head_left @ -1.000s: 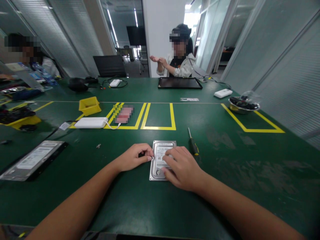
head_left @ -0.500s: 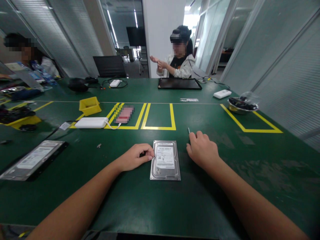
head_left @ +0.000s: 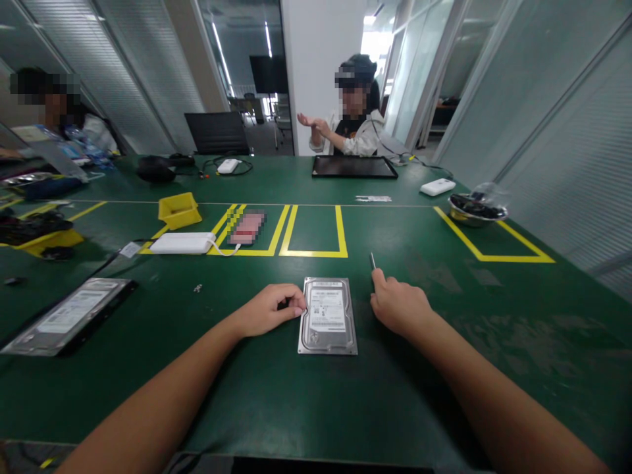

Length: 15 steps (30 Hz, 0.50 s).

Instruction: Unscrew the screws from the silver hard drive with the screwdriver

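I've got a silver rectangular metal hard drive with a white label (head_left: 327, 316) lying flat on the green desk (head_left: 296, 408), between my hands. Left hand (head_left: 271, 311): curled, thumb and fingertips at the drive's left edge; can't tell if those fingers pinch it. Right hand (head_left: 401, 304), right of the drive: fingers wrapped around a thin metal-shafted screwdriver (head_left: 372, 261), shaft pointing to the far side, handle hidden. Small silvery bits (head_left: 198, 288) lie left of the drive; second silver, white-labelled drive (head_left: 74, 313) farther left.
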Tool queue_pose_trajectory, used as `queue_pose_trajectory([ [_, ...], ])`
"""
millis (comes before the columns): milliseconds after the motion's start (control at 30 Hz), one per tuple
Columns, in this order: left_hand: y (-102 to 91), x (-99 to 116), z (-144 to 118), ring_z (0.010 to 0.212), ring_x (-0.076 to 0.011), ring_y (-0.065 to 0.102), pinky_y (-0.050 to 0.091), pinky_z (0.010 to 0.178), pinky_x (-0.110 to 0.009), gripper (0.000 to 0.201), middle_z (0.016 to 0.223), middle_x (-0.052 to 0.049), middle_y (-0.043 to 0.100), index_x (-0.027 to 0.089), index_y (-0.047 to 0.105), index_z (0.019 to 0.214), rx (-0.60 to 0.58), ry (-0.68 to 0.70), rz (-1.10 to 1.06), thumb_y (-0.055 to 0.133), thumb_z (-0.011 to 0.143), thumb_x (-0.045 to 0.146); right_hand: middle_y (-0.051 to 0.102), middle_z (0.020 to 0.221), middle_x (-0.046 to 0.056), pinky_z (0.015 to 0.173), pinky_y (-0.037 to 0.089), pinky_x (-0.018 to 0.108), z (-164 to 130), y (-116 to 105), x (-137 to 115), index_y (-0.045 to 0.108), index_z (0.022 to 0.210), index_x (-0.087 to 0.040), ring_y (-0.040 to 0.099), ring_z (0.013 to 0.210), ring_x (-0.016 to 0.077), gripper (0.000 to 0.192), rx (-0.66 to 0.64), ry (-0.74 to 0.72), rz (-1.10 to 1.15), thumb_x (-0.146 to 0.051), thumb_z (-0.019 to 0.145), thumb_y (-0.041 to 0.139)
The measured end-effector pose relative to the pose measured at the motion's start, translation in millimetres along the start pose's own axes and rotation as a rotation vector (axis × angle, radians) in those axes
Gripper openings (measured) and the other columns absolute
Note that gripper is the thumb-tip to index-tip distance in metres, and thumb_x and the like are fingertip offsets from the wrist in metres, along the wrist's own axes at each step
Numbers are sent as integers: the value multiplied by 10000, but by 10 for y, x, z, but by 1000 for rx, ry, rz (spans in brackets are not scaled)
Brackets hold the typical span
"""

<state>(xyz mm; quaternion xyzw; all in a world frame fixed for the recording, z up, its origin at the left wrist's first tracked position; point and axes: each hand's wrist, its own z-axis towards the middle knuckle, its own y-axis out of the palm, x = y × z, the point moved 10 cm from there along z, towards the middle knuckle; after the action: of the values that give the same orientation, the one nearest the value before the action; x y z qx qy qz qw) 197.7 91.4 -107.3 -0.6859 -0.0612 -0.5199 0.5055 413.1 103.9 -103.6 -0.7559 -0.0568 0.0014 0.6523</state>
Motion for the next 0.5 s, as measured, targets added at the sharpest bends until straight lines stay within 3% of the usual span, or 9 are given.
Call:
queue_pose_trajectory([
  [267,2,5,-4,757,-133,547,405,692,-247,119,856,-20,641,158,650,937,-3,3,-8,587,908,254,671,985,151,673,484,403,-33,-126,3,467,1255,-177,694,877,339,349,3,-10,-5,-246,925,377],
  [500,1,-9,-9,747,-130,540,406,685,-243,126,833,-14,625,151,642,933,-2,-4,-29,591,905,263,656,999,105,620,435,339,-93,-667,118,514,1103,-201,671,839,293,228,272,35,14,-310,959,375],
])
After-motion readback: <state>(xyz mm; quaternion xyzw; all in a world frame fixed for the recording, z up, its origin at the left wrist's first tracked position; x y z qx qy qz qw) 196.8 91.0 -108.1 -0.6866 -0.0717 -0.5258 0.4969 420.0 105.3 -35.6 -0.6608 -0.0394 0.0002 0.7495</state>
